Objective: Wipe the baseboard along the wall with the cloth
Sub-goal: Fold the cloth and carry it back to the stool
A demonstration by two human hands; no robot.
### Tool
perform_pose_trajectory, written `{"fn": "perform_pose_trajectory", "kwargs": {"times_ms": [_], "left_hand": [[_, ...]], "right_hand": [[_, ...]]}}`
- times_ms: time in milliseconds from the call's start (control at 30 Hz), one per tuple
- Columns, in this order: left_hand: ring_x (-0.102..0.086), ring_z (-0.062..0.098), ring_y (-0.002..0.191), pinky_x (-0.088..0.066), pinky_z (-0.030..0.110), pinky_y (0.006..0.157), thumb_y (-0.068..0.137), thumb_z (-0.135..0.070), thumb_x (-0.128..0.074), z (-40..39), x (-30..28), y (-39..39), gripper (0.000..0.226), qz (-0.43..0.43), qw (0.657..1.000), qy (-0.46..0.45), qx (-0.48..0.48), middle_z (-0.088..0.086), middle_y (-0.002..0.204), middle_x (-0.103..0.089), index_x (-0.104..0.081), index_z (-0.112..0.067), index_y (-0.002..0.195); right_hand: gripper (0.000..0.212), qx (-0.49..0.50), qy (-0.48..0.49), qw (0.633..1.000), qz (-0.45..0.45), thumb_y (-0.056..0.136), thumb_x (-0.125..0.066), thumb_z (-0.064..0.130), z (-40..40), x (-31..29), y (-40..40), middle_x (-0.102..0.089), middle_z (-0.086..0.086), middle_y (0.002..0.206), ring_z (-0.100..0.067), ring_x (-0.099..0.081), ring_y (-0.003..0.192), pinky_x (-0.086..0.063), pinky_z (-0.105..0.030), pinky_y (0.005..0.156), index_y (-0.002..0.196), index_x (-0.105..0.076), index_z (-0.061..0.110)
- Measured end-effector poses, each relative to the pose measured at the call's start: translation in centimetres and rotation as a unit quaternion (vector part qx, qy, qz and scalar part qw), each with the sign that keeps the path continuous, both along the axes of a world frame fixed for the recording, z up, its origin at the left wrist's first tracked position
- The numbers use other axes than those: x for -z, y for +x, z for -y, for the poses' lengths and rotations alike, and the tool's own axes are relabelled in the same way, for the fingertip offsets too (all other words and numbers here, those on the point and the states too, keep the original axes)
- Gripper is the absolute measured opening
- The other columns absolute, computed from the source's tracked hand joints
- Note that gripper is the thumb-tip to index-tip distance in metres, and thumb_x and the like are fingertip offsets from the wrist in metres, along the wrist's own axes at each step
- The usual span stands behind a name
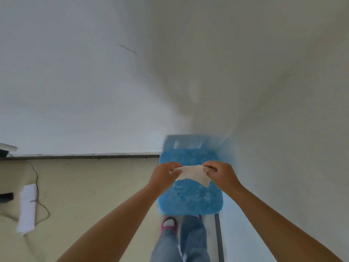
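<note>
Cloth (192, 173) stretched between both hands, left (165, 174) and right (220, 174) pinching its ends

White walls (75, 82) meet at corner; beige floor (85, 186); blue mat (188, 201); black cable (40, 201).

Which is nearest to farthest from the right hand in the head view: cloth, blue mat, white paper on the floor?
From the right hand:
1. cloth, pinched in it, just left.
2. blue mat, below, in the corner.
3. white paper, far left on the floor.

Blue mat (190, 197) far end blurred, object behind it indistinct. Dark object (5, 197) left of the mat cut off by the frame edge. Shoes partly hidden beneath the mat.
</note>
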State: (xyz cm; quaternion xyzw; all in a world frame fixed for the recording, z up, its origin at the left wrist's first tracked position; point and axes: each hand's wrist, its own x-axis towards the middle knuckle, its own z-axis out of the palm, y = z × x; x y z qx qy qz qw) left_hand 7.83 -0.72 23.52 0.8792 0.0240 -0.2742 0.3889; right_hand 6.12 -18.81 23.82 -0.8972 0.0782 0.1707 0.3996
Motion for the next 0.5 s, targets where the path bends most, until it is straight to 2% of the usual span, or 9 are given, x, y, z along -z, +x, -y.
{"fn": "perform_pose_trajectory", "kwargs": {"times_ms": [67, 133, 267, 333, 400, 433, 500], "left_hand": [[-0.059, 0.018, 0.103, -0.036, 0.015, 0.082, 0.087, -0.011, -0.057, 0.6, 2.2, 1.8, 0.023, 0.008, 1.000, 0.009, -0.010, 0.002, 0.112, -0.066, -0.067, -0.012, 0.107], [-0.057, 0.017, 0.106, -0.032, 0.011, 0.081, 0.087, -0.012, -0.059, 0.8, 4.6, 3.3, 0.024, 0.026, 0.999, 0.031, 0.021, 0.002, 0.114, -0.065, -0.067, -0.013, 0.109], [-0.052, 0.016, 0.114, -0.032, 0.017, 0.090, 0.090, -0.016, -0.054, 0.2, 10.5, 4.1, 0.024, 0.023, 0.988, 0.085, 0.124, 0.000, 0.118, -0.063, -0.065, -0.016, 0.112], [-0.046, 0.015, 0.120, -0.032, 0.021, 0.095, 0.093, -0.017, -0.049, 0.0, 13.1, 2.5, 0.028, -0.020, 0.971, 0.126, 0.202, -0.004, 0.125, -0.058, -0.061, -0.019, 0.118], [-0.040, 0.014, 0.125, -0.030, 0.023, 0.100, 0.093, -0.015, -0.046, -0.1, 14.7, 0.3, 0.034, -0.064, 0.948, 0.166, 0.265, -0.006, 0.132, -0.052, -0.054, -0.023, 0.126], [-0.037, 0.014, 0.128, -0.028, 0.023, 0.102, 0.093, -0.014, -0.044, -0.2, 15.0, -0.8, 0.037, -0.071, 0.937, 0.185, 0.287, -0.006, 0.135, -0.049, -0.050, -0.024, 0.129], [-0.027, 0.016, 0.135, -0.022, 0.026, 0.107, 0.095, -0.019, -0.040, -0.2, 15.2, -2.1, 0.040, -0.069, 0.926, 0.217, 0.302, -0.004, 0.143, -0.040, -0.042, -0.024, 0.136]], "right_hand": [[0.019, -0.035, -0.038, 0.998, 0.031, 0.087, -0.056, 0.003, 0.8, 2.5, 2.2, -0.070, -0.015, 0.099, -0.027, -0.062, 0.093, -0.034, -0.014, 0.072, 0.099, -0.069, -0.002], [0.017, -0.065, -0.080, 0.993, 0.063, 0.083, -0.058, 0.004, 1.3, 4.7, 3.8, -0.071, -0.017, 0.089, -0.031, -0.064, 0.085, -0.036, -0.019, 0.075, 0.089, -0.071, -0.003], [0.019, -0.153, -0.129, 0.973, 0.118, 0.068, -0.052, 0.017, 1.7, 11.2, 3.4, -0.066, -0.003, 0.062, -0.023, -0.064, 0.056, -0.043, -0.018, 0.061, 0.061, -0.068, 0.009], [0.003, -0.224, -0.187, 0.953, 0.083, 0.056, -0.066, 0.016, 1.7, 14.0, 0.9, -0.066, 0.000, 0.064, -0.021, -0.065, 0.056, -0.051, -0.023, 0.054, 0.056, -0.068, 0.015], [0.027, -0.301, -0.230, 0.925, -0.026, 0.031, -0.084, 0.020, 1.6, 16.4, -2.3, -0.068, 0.002, 0.068, -0.018, -0.067, 0.058, -0.054, -0.029, 0.051, 0.053, -0.069, 0.021], [0.037, -0.310, -0.239, 0.918, -0.073, 0.021, -0.089, 0.025, 1.5, 17.3, -3.6, -0.068, 0.004, 0.069, -0.016, -0.067, 0.059, -0.054, -0.029, 0.051, 0.053, -0.070, 0.023], [0.047, -0.302, -0.235, 0.917, -0.113, 0.015, -0.092, 0.031, 1.2, 18.3, -5.3, -0.069, 0.004, 0.072, -0.017, -0.069, 0.064, -0.056, -0.033, 0.052, 0.056, -0.070, 0.024]]}}
